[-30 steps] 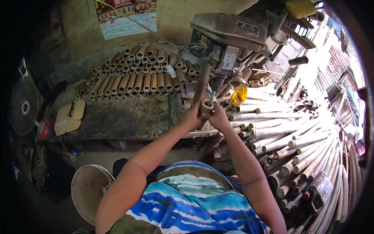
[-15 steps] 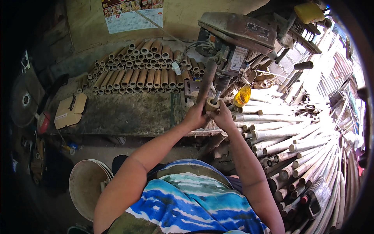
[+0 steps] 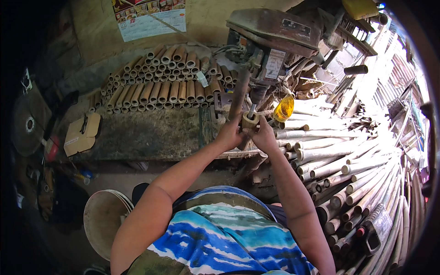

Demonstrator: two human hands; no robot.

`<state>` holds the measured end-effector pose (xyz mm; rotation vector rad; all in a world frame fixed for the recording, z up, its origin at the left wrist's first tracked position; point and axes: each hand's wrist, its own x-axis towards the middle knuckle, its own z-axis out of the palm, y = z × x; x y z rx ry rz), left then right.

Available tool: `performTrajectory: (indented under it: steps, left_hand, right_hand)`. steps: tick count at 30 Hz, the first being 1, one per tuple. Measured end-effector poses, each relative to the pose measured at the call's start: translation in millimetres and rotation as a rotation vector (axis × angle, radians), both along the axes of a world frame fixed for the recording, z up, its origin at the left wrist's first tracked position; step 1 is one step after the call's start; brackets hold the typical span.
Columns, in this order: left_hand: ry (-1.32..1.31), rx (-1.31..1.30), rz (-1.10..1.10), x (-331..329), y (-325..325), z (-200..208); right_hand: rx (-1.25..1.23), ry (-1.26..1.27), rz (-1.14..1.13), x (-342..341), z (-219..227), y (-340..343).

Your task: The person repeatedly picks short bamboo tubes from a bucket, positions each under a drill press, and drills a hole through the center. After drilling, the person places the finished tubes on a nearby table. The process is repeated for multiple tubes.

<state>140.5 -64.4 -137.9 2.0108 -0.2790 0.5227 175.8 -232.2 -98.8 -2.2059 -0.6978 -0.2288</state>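
Both my hands grip a short, thick-walled bamboo tube [image 3: 250,122] at the drill press [image 3: 273,34]. My left hand [image 3: 230,135] wraps its left side; my right hand [image 3: 264,138] closes on its right side, thumbs near each other. The tube's open end faces up, tilted toward me. A shiny metal bit [image 3: 252,109] under the chuck [image 3: 259,94] reaches down to that opening; how deep it goes I cannot tell. Just beyond my left hand rises a dark round bar [image 3: 239,95]. A yellow cut-open container [image 3: 283,108] hangs right of the chuck.
Cut bamboo tubes [image 3: 160,91] are stacked along the back of the worn workbench [image 3: 146,133]. A cardboard piece [image 3: 82,134] lies at its left. Long bamboo poles [image 3: 353,169] crowd the right, with a plastic jug [image 3: 379,229] on them. A pale bucket [image 3: 104,220] stands lower left.
The view has shifted slightly. Between my hands the bamboo tube has tipped a little, showing more of its near side, and the bit now meets its opening nearer the middle. Both hands keep their grip.
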Motion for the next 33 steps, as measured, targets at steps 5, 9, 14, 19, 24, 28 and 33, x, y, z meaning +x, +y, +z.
performTrajectory:
  steps: [5, 9, 14, 19, 24, 28, 33]
  left_hand:
    - [-0.003, 0.036, -0.012, 4.7, -0.1, 5.3]
    - [0.055, 0.050, -0.045, 6.6, 3.0, 9.7]
    - [0.039, 0.074, -0.049, 16.3, 5.8, 9.4]
    - [0.088, 0.096, -0.092, 32.9, 13.5, 4.6]
    - [0.094, 0.095, -0.191, 42.2, 22.9, 6.9]
    - [0.130, 0.110, -0.193, 45.7, 24.9, 11.1]
    - [0.109, 0.093, -0.195, 43.8, 19.4, 14.2]
  right_hand:
    - [0.066, -0.006, -0.015, -0.2, 0.6, 0.8]
    - [0.050, -0.007, -0.061, 0.4, -2.2, 2.7]
    - [0.052, -0.026, -0.126, -0.2, -1.7, 7.8]
    - [0.023, 0.047, -0.152, 0.3, 1.9, 14.2]
    - [0.065, 0.048, -0.187, 0.8, 2.6, 20.3]
    - [0.049, 0.035, -0.220, 4.2, 6.9, 22.8]
    - [0.088, -0.027, -0.209, -0.6, 10.5, 17.8]
